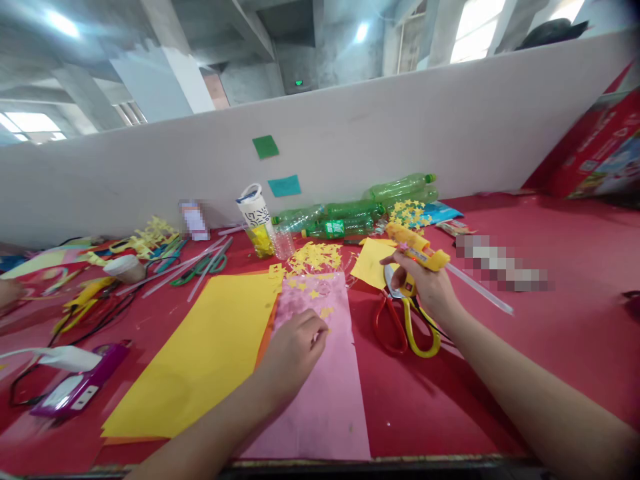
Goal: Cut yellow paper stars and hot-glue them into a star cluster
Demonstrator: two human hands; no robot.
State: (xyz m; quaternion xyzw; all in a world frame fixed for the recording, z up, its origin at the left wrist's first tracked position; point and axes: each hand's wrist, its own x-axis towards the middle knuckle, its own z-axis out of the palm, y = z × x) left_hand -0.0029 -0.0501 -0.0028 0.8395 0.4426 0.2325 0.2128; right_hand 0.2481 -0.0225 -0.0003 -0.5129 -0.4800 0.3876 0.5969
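My right hand [433, 287] is wrapped round a yellow hot glue gun [413, 247], above scissors [391, 327] with one red and one yellow handle. A clear glue stick [480, 289] extends to the right beside it. Over a pink sheet [320, 407], the fingers of my left hand [300, 340] are pinched together; what is in them is too small to make out. Small yellow stars [314, 293] lie on the sheet's far end. Beyond it is a pile of yellow star cut-outs [315, 257]. A small yellow paper [369, 263] lies near the glue gun.
Yellow sheets [200, 353] lie left of the pink one. Green plastic bottles [345, 229] and a white patterned cup [253, 208] stand by the partition [350, 127]. Farther left are green scissors [203, 270], a purple power strip [85, 383], cables, and another person's hand [10, 293].
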